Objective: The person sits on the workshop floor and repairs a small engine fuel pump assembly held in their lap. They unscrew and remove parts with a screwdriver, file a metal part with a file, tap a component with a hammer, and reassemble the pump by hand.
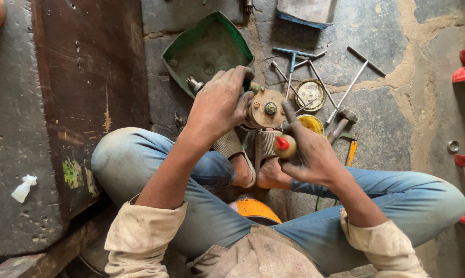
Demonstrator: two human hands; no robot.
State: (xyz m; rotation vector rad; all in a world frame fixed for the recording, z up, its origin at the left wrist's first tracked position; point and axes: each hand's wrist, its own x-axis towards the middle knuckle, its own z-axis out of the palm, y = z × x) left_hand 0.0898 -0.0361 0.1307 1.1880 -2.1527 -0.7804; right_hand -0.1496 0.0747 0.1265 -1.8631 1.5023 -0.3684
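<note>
Stone floor (376, 118) strewn with wrenches (315, 69), green cover (204, 49) behind hands.

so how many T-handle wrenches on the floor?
3. Blue-handled wrench lies nearest the green cover; a plain steel one crosses beside the round tin; the third lies furthest right. Overlapping shafts may hide another.

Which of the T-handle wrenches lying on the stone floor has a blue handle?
The blue T-handle wrench, leftmost of the group beside the green metal cover. The other T-handle wrenches are bare grey steel.
</note>
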